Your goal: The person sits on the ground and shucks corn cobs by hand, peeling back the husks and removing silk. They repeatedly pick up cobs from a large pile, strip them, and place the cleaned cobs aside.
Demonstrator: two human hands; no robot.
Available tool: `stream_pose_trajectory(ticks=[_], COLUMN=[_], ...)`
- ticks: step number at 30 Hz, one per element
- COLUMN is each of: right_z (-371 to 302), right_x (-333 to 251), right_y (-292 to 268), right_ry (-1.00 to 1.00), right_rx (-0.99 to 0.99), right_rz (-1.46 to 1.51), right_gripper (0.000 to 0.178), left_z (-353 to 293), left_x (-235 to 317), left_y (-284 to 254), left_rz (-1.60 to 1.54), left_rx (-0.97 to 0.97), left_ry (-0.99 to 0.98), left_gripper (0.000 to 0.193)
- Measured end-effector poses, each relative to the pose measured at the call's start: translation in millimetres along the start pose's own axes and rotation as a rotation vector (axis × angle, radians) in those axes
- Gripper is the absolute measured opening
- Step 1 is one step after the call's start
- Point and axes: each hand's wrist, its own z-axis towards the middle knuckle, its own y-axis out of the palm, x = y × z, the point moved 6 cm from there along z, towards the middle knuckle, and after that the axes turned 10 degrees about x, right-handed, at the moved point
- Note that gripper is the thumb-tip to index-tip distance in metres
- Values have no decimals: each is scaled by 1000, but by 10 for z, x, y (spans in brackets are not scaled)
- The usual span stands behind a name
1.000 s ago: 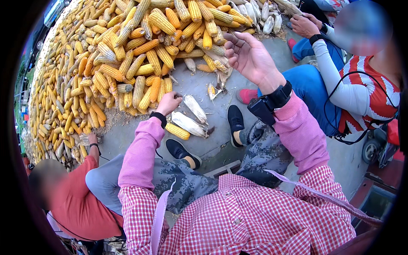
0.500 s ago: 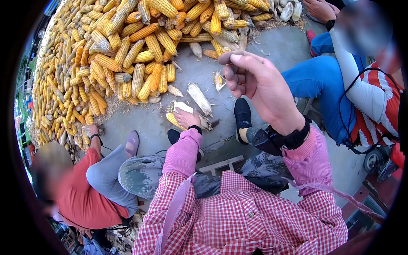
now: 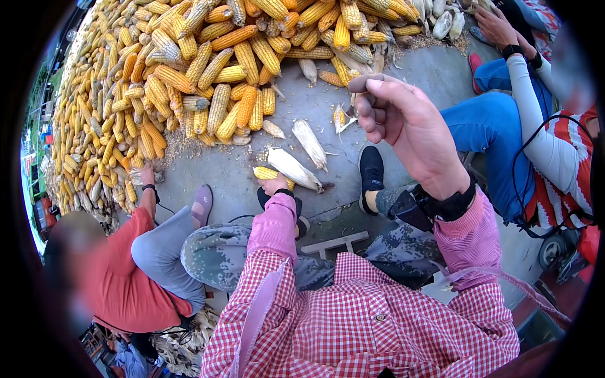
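Below the pile, my left hand (image 3: 275,183) is closed round a yellow corn cob (image 3: 265,172), whose kernels show beyond the fingers. Beside it on the ground lies an ear of corn in pale husk (image 3: 293,167). A second husk-covered ear (image 3: 309,145) rests a little farther off. My right hand (image 3: 413,129) is raised above my right knee, fingers curled and thumb against the forefinger. Whether anything small sits in that pinch is hidden. A small partly husked cob (image 3: 341,118) lies on the ground left of the right hand.
A large heap of bare corn cobs (image 3: 208,69) fills the far left. At left sits a person in a red top (image 3: 135,277); at right, another in blue trousers (image 3: 491,129). My dark shoe (image 3: 371,169) stands on the grey ground. Loose husks (image 3: 176,346) lie at lower left.
My left hand was spread over the husked ear and cob; now it has closed round the yellow cob. The right hand keeps its curled pose. The whole view has shifted slightly.
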Motion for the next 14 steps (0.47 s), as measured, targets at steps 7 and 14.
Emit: stream_pose_trajectory(ticks=[7, 14], right_z=[-13, -12], right_x=[130, 105], right_y=[132, 255], right_ry=[24, 1], right_rx=[-58, -93], right_rz=[-61, -58], right_gripper=[27, 28], left_z=[237, -11], left_x=[-227, 1185], left_y=[437, -471], left_rz=[-490, -807], left_rx=[-489, -743], left_ry=[-151, 460], left_gripper=[60, 59])
